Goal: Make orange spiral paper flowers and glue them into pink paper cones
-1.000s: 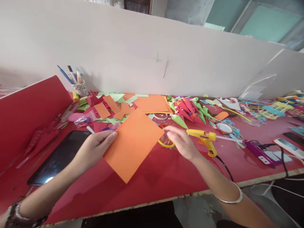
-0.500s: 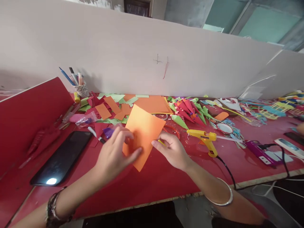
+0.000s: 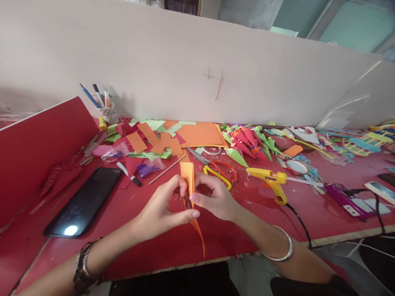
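Observation:
A sheet of orange paper (image 3: 187,172), bent over on itself, stands nearly edge-on between my two hands above the red table. My left hand (image 3: 165,205) has its fingers curled against the paper's left side, its thumb lying across the lower part. From the other side my right hand (image 3: 216,197) pinches the sheet between thumb and fingers. The paper's lower end hangs below the hands in a thin curved edge. Just beyond lie scissors (image 3: 219,169) with red and yellow handles and a thin wooden stick (image 3: 166,169).
A yellow glue gun (image 3: 271,181) lies to the right, its cord running over the table edge near a purple power strip (image 3: 347,201). At left are a black phone (image 3: 84,203) and a marker (image 3: 128,174). Orange sheets (image 3: 202,135) and paper cones (image 3: 247,144) fill the back.
The orange paper has turned from facing me broadly to edge-on, bent over on itself. My hands have come closer together, and the scissors and stick now show behind them.

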Tool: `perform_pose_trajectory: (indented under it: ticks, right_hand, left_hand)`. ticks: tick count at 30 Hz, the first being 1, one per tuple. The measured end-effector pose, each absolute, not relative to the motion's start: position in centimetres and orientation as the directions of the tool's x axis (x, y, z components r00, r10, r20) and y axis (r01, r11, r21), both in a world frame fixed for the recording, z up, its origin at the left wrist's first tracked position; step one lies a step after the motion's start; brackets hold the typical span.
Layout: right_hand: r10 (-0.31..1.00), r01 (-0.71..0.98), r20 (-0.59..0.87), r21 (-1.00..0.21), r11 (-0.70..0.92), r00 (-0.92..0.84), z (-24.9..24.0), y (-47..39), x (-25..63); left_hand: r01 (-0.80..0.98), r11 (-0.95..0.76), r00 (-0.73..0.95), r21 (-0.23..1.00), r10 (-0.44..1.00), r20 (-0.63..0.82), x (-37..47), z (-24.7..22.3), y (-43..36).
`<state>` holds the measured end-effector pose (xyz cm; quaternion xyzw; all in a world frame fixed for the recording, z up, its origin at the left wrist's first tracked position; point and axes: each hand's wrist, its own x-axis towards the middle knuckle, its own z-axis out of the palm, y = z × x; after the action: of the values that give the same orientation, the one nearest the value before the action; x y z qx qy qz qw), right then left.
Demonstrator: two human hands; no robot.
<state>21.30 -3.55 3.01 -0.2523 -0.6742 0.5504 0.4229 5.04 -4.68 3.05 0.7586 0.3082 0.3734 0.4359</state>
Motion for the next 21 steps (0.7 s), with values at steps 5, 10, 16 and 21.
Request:
perform_pose_trajectory:
  ticks: [5, 10, 16, 21]
  right_hand:
    - [0.779, -0.174, 0.289, -0.957, 0.230, -0.556, 2.7, -3.4, 21.1]
    - [0.772, -0.141, 0.298, -0.954, 0.265, -0.561, 2.7, -3.4, 21.1]
    - [0.812, -0.077, 0.272, -0.959, 0.272, -0.517, 2.3, -3.3, 21.0]
    - [0.829, -0.061, 0.213, -0.975, 0.213, -0.517, 1.8, -3.2, 20.8]
  left_hand:
    - [0.023, -0.365, 0.473, 0.931, 0.824, 0.311, 5.2, 2.9, -4.7]
    - [-0.011, -0.298, 0.464, 0.954, 0.844, 0.269, 5.0, 2.5, -4.5]
    - [0.006, -0.263, 0.521, 0.965, 0.824, 0.222, 4.3, 2.0, -4.5]
    - [-0.004, -0.247, 0.520, 0.969, 0.827, 0.213, 4.5, 1.9, -4.4]
